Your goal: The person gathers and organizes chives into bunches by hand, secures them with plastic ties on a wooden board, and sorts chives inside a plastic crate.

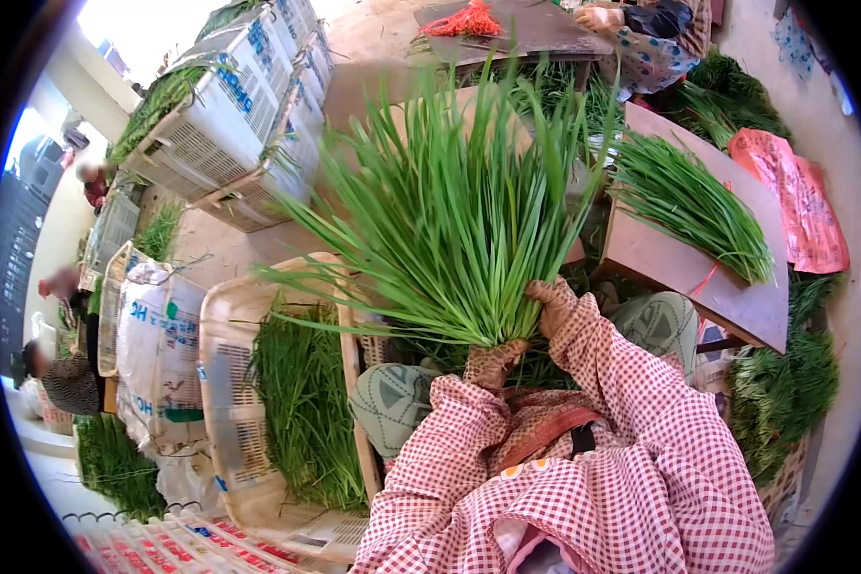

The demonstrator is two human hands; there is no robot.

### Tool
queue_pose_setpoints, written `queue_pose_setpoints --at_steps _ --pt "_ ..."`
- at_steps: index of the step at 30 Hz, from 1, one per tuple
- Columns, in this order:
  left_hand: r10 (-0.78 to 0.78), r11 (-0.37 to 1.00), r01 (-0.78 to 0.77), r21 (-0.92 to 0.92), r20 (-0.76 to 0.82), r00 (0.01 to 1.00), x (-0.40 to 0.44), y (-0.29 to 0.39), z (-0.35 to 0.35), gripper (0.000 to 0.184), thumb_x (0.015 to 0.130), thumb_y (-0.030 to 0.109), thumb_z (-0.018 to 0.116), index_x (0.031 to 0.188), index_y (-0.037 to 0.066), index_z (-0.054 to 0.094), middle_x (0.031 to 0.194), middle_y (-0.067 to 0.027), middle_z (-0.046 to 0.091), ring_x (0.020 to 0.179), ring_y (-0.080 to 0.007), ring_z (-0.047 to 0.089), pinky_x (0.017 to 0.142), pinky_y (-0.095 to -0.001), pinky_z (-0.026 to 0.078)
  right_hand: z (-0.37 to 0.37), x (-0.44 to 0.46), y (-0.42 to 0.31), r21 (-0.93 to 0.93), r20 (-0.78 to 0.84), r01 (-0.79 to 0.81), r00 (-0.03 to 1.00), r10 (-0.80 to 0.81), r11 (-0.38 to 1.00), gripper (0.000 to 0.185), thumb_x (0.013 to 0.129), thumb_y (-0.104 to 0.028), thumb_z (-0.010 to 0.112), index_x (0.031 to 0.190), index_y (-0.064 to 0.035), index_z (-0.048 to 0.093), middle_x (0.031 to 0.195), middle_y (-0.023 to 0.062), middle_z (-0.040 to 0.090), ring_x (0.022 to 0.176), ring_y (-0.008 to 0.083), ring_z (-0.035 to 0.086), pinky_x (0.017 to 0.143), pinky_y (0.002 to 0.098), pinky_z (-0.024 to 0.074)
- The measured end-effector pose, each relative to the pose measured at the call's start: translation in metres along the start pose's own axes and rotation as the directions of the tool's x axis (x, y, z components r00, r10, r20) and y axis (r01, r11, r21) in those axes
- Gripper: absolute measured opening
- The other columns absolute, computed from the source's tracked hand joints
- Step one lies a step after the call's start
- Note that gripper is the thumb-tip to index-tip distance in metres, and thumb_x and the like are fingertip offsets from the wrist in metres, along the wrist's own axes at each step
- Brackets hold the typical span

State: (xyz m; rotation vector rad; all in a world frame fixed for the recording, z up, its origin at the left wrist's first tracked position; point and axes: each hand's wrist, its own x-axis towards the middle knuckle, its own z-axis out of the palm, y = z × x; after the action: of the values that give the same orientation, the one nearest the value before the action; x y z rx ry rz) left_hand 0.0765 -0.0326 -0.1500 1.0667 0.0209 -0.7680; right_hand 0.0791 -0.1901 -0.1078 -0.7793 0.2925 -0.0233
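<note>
**Left hand (493,364) clasps a fanned bunch of garlic chives (469,210) at its base**

The bunch is at the centre of the view, its pale stem ends gathered toward 6 o'clock and its green blades spreading widely between 10 and 1 o'clock. The left hand is closed around the stem ends. The right hand (551,304) is at the bunch's 4 o'clock edge, its fingers bent and touching the outer stems; how tightly they are closed, I cannot tell. Both forearms wear red-and-white checked sleeves (631,383), and a knee in patterned green cloth (392,407) shows just beside the left sleeve.

Toward 7 and 8 o'clock, a pale plastic crate (231,383) holds a heap of loose chives (311,411). Farther out, between 8 and 9 o'clock, is a white sack (163,354) with blue lettering.

Toward 2 o'clock, a low table (660,253) bears a chive bundle (689,201) lying on its side, with a red plastic bag (794,206) at the table's far edge. More greens (784,392) lie between 3 and 4 o'clock.

At 12 o'clock, beyond the blade tips, red strands (469,19) rest on a brown tabletop (560,33). Stacked white crates (206,124) with blue lettering stand toward 10 o'clock, greens showing over their tops.
</note>
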Motion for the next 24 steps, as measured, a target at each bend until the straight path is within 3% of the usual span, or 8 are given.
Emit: queue_pose_setpoints --at_steps 7,10,12,14,17,20,21,24 --pt "0.202 0.929 -0.168 -0.33 0.073 0.977 -0.02 0.002 0.011 0.043 0.071 0.009 0.073 0.109 0.005 0.054 0.096 -0.0088 0.059 0.076 -0.0191 0.058 0.054 -0.0283 0.047 0.0 -0.007 -0.004 0.021 0.164 -0.033 0.986 0.029 0.999 0.045 0.072 -0.009 0.07 0.113 -0.0006 0.053 0.104 0.0137 0.061 0.095 0.026 0.059 0.083 0.0398 0.05" --pt "0.233 0.972 -0.234 0.009 0.072 0.97 0.005 -0.045 -0.045 0.039 0.074 0.013 0.071 0.108 0.005 0.054 0.093 -0.0084 0.06 0.074 -0.0194 0.058 0.055 -0.029 0.046 0.026 -0.022 -0.027 -0.284 0.102 -0.062 0.99 0.095 0.957 0.053 0.071 -0.018 0.074 0.117 -0.0024 0.051 0.112 0.0141 0.058 0.106 0.0276 0.054 0.096 0.0373 0.0396" --pt "0.122 0.972 -0.113 -0.206 0.035 0.992 -0.014 -0.013 -0.026 0.035 0.077 0.019 0.069 0.105 0.004 0.055 0.088 -0.008 0.061 0.071 -0.0172 0.057 0.057 -0.0273 0.045 0.037 -0.033 -0.057 -0.694 0.074 -0.065 0.984 0.161 0.717 0.059 0.07 -0.024 0.075 0.119 -0.0022 0.049 0.115 0.0152 0.056 0.109 0.0279 0.052 0.097 0.0375 0.0383" --pt "0.19 0.976 -0.194 -0.104 -0.043 0.981 -0.023 0.0 -0.023 0.032 0.078 0.02 0.069 0.103 0.004 0.056 0.086 -0.0076 0.061 0.071 -0.0165 0.057 0.059 -0.0273 0.045 0.039 -0.044 -0.087 -0.944 -0.029 -0.112 0.965 0.259 0.31 0.066 0.069 -0.033 0.075 0.121 -0.0029 0.047 0.119 0.0169 0.053 0.113 0.0282 0.048 0.098 0.0385 0.0372" --pt "0.27 0.963 -0.268 0.03 -0.123 0.955 -0.039 0.013 -0.011 0.027 0.078 0.019 0.068 0.098 0.003 0.059 0.083 -0.0061 0.061 0.068 -0.0164 0.056 0.059 -0.0284 0.045 -0.001 -0.038 -0.076 -0.791 0.034 0.059 0.998 -0.053 0.609 0.038 0.08 -0.018 0.064 0.115 -0.0084 0.053 0.095 0.0088 0.062 0.085 0.0199 0.059 0.081 0.0313 0.0486" --pt "0.289 0.946 -0.303 -0.116 -0.122 0.95 -0.037 0.001 -0.013 0.024 0.079 0.015 0.067 0.099 0.003 0.061 0.086 -0.0049 0.062 0.07 -0.0172 0.057 0.059 -0.0308 0.047 0.08 -0.087 -0.124 -0.85 0.277 0.278 0.958 -0.068 0.448 0.028 0.086 -0.017 0.057 0.112 -0.0076 0.055 0.085 0.0074 0.062 0.075 0.0168 0.058 0.073 0.0273 0.0505" --pt "0.445 0.895 -0.441 0.068 -0.079 0.892 -0.035 -0.009 -0.014 0.024 0.079 0.014 0.066 0.099 0.004 0.062 0.085 -0.0047 0.062 0.071 -0.0172 0.057 0.06 -0.0314 0.047 0.093 -0.09 -0.124 -0.797 0.523 0.548 0.837 -0.163 0.256 0.028 0.089 -0.023 0.05 0.109 -0.0052 0.057 0.084 0.012 0.062 0.078 0.0221 0.06 0.075 0.033 0.0506" --pt "0.646 0.447 -0.64 0.625 0.27 0.714 -0.021 -0.039 -0.059 0.018 0.077 0.01 0.066 0.094 0.006 0.062 0.084 -0.0058 0.062 0.071 -0.0188 0.058 0.062 -0.033 0.047 0.091 -0.076 -0.103 -0.811 0.584 0.578 0.804 -0.107 -0.086 0.034 0.09 -0.031 0.045 0.105 -0.0035 0.058 0.086 0.0165 0.062 0.083 0.0315 0.06 0.077 0.0402 0.048"
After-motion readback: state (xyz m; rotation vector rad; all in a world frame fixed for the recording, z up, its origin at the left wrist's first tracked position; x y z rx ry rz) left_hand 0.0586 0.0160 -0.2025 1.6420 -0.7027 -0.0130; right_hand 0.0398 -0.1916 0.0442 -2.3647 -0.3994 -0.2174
